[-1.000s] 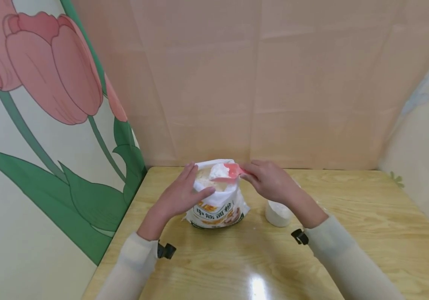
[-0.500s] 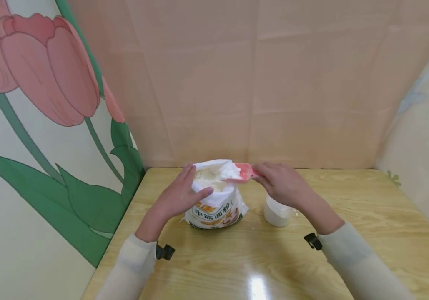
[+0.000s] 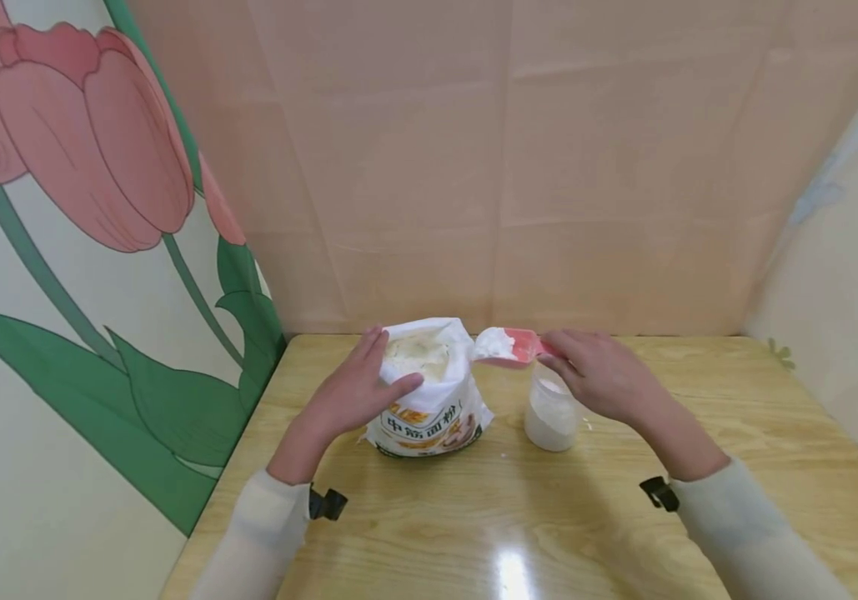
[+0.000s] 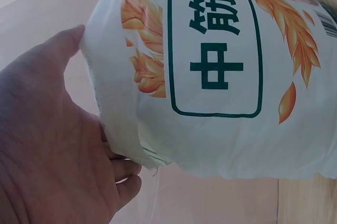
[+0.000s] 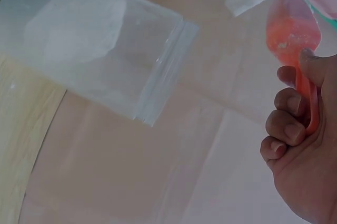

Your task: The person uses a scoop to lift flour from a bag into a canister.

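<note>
A white flour bag (image 3: 424, 425) with green lettering and wheat pictures stands with its top rolled down, pale flour showing inside. My left hand (image 3: 353, 387) holds its rim from the left, thumb in front; the left wrist view shows the lower fingers curled at the edge. In my right hand (image 3: 601, 371) is the handle of a pink scoop (image 3: 524, 346) heaped with white flour. The scoop is just right of the bag's mouth, near the top of a clear plastic container (image 3: 551, 417), partly filled with white powder. In the right wrist view, fingers wrap the scoop's handle (image 5: 310, 103).
The wooden table (image 3: 429, 533) ends at a pinkish-beige backdrop (image 3: 504, 167). A tulip-painted panel (image 3: 98, 167) borders the left side, and a flower-printed one (image 3: 849, 292) the right. White specks lie on the tabletop near the container.
The right hand has carried the flour-filled scoop rightward, from over the bag's mouth to beside it, above the container's left side. The left hand has stayed on the bag.
</note>
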